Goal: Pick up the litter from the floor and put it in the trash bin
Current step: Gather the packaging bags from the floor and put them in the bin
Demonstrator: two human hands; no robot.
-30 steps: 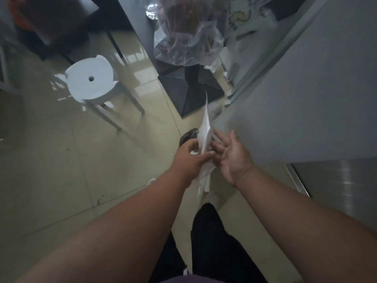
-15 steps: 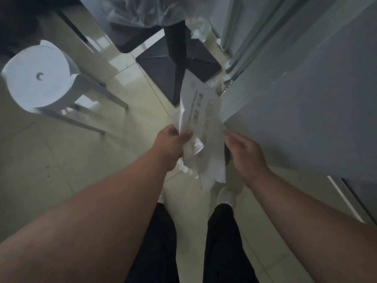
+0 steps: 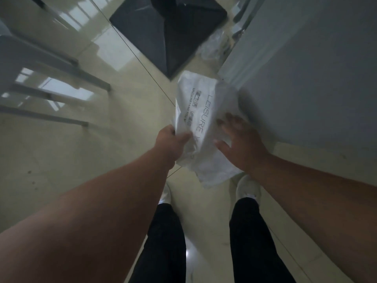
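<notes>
A white plastic bag (image 3: 201, 111) printed with "LEISURE" hangs flat in front of me, above the floor and my shoes. My left hand (image 3: 172, 142) pinches its left edge between thumb and fingers. My right hand (image 3: 239, 141) is spread with its fingers apart against the bag's right side; motion blur hides whether it grips. More crumpled clear plastic (image 3: 214, 45) lies on the floor by the wall ahead. No trash bin shows in this view.
A black square table base (image 3: 169, 27) stands on the tiled floor ahead. White stool legs (image 3: 57, 76) stretch across the left. A grey wall or cabinet (image 3: 306, 68) fills the right side. My dark-trousered legs (image 3: 206, 242) and white shoes are below.
The bag has unfolded from a narrow strip into a wide sheet. My view tilted downward, so the stool top and table left the frame. My right hand opened against the bag.
</notes>
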